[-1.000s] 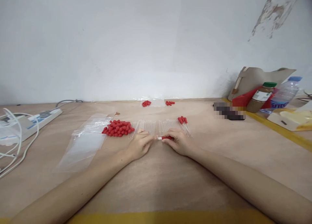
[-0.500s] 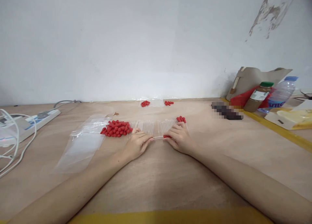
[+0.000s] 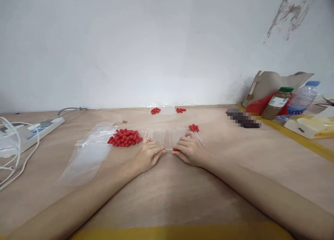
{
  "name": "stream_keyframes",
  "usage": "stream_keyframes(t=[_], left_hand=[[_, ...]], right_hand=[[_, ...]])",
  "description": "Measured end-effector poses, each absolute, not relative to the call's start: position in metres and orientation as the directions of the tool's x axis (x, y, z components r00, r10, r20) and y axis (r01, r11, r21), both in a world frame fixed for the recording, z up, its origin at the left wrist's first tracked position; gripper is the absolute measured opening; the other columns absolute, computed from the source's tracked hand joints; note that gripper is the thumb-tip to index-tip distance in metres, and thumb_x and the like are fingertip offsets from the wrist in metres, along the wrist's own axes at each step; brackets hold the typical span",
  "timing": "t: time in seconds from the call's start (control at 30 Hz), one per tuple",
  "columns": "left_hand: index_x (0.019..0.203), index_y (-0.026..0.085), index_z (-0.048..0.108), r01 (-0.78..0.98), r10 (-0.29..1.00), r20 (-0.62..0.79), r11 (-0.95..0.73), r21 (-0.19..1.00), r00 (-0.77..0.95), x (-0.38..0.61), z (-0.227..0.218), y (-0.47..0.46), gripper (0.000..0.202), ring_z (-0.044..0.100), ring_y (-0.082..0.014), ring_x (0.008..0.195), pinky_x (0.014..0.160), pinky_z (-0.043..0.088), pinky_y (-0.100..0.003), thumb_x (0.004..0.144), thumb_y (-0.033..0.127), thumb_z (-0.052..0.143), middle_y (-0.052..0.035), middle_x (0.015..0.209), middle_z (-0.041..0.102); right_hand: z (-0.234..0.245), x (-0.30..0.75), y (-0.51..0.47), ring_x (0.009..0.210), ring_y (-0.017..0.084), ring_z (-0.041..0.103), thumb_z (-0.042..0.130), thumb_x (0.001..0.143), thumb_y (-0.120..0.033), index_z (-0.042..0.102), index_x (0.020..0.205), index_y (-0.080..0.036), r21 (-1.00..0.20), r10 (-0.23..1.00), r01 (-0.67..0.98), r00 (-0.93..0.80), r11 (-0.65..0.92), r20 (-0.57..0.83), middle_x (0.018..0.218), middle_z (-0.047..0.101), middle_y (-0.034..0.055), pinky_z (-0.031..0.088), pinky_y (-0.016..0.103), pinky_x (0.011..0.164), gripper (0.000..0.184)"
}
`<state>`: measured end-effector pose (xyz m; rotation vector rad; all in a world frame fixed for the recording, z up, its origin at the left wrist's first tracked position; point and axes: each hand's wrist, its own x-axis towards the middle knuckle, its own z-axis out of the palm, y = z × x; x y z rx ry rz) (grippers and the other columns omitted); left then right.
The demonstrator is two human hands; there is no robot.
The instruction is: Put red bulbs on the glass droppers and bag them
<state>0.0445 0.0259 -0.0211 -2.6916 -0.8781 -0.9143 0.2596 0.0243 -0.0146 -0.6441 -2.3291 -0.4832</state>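
My left hand pinches a thin clear glass dropper tube near the table's middle. Its other end runs to a red rubber dropper bulb, which my right hand grips, mostly hiding it. Whether the tube sits inside the bulb I cannot tell. Behind the hands lie two rows of clear tubes, a left row and a right row. A heap of red bulbs rests beside my left hand. Several tubes with red bulbs lie just beyond my right hand.
Clear plastic bags lie flat at left, near a white power strip with cables. Small groups of red bulbs sit by the wall. At right are a blurred dark object, a green-capped jar and a plastic bottle.
Both hands have shifted slightly toward me. The right hand with the bulb has come a little to the left, and the visible stretch of tube is shorter.
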Motion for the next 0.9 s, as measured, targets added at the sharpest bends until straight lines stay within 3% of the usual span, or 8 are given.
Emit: stream_keyframes(t=[0.2,0.33,0.4,0.47,0.57,0.67,0.77,0.9], left_hand=[[0.083,0.018,0.062,0.576,0.489,0.582,-0.817,0.044,0.65,0.046,-0.022,0.028,0.021,0.052,-0.0122,0.057,0.075,0.032,-0.033,0.089,0.025,0.043,0.0006,0.063,0.062],[0.087,0.018,0.061,0.586,0.506,0.597,-0.807,0.073,0.622,0.049,-0.021,0.029,0.02,0.052,-0.0115,0.057,0.077,0.032,-0.033,0.089,0.025,0.042,0.001,0.064,0.062],[0.09,0.018,0.06,0.586,0.51,0.628,-0.804,0.103,0.588,0.05,-0.019,0.027,0.018,0.053,-0.0123,0.061,0.078,0.032,-0.034,0.088,0.026,0.044,0.0002,0.068,0.064],[0.094,0.018,0.059,0.587,0.523,0.65,-0.796,0.143,0.551,0.049,-0.016,0.025,0.018,0.055,-0.0141,0.07,0.081,0.031,-0.034,0.087,0.028,0.046,-0.0012,0.076,0.065],[0.101,0.02,0.057,0.63,0.583,0.656,-0.749,0.205,0.479,0.047,-0.013,0.023,0.021,0.054,-0.017,0.084,0.083,0.03,-0.036,0.087,0.027,0.044,-0.0033,0.089,0.064],[0.096,0.021,0.058,0.713,0.645,0.654,-0.664,0.225,0.395,0.046,-0.012,0.024,0.018,0.052,-0.0197,0.089,0.082,0.03,-0.037,0.084,0.028,0.047,-0.004,0.092,0.061],[0.083,0.022,0.061,0.784,0.689,0.624,-0.591,0.191,0.368,0.046,-0.009,0.031,0.011,0.049,-0.0231,0.095,0.082,0.029,-0.041,0.079,0.028,0.053,-0.0049,0.097,0.058],[0.079,0.022,0.062,0.865,0.786,0.524,-0.474,0.167,0.33,0.057,-0.002,0.049,0.009,0.042,-0.0275,0.104,0.083,0.03,-0.044,0.074,0.028,0.056,-0.0067,0.106,0.052]], right_hand=[[-0.018,0.262,0.032,0.069,0.014,0.051,0.046,0.085,-0.029,0.063,0.078,-0.016,0.062,0.363,0.54,-0.641,0.839,0.677,0.066,0.062,0.0037,0.031,0.035,0.076,0.022],[-0.017,0.26,0.037,0.072,0.015,0.056,0.054,0.08,-0.032,0.062,0.087,-0.019,-0.414,0.562,0.387,-0.461,0.824,0.687,0.075,0.064,0.0043,0.04,0.031,0.069,0.017],[-0.014,0.256,0.038,0.068,0.014,0.057,0.06,0.074,-0.036,0.057,0.096,-0.02,-0.704,0.734,0.234,-0.347,0.67,0.584,0.075,0.064,0.0026,0.043,0.029,0.064,0.027],[-0.007,0.254,0.039,0.063,0.012,0.057,0.065,0.067,-0.038,0.053,0.098,-0.02,-0.863,0.847,0.08,-0.255,0.499,0.467,0.072,0.062,-0.0001,0.044,0.027,0.06,0.038],[0.009,0.264,0.048,0.062,0.01,0.054,0.064,0.065,-0.041,0.054,0.095,-0.02,-0.91,0.906,-0.034,-0.084,0.414,0.416,0.071,0.057,-0.002,0.044,0.026,0.06,0.038],[0.025,0.293,0.067,0.057,0.009,0.05,0.055,0.072,-0.042,0.05,0.11,-0.022,-0.932,0.93,0.02,0.066,0.362,0.363,0.068,0.052,-0.0035,0.043,0.025,0.058,0.043],[0.025,0.33,0.087,0.055,0.01,0.048,0.056,0.072,-0.036,0.041,0.12,-0.018,-0.932,0.928,0.229,0.184,0.281,0.325,0.062,0.049,-0.0041,0.04,0.025,0.056,0.053],[0.002,0.361,0.106,0.054,0.012,0.047,0.057,0.07,-0.037,0.053,0.1,-0.015,-0.813,0.918,0.566,0.234,0.138,0.319,0.058,0.05,-0.0027,0.036,0.025,0.054,0.038]])
